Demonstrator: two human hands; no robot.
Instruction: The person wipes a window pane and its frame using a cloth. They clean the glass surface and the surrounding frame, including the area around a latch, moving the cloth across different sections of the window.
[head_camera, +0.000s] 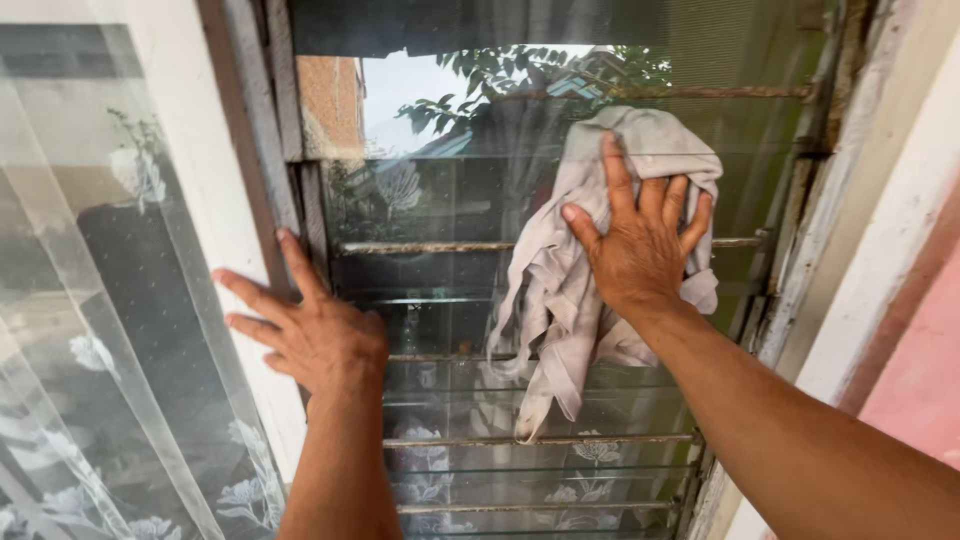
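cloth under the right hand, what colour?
Pale grey-beige cloth, plain, no pattern; head view, pressed to the glass by the right hand.

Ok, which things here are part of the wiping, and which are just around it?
In the work:
right hand, pressing a crumpled grey cloth flat on the glass window pane
left hand, braced on the worn wooden window frame

Just around:
sheer white flowered curtain
rusty horizontal metal bars
pink wall
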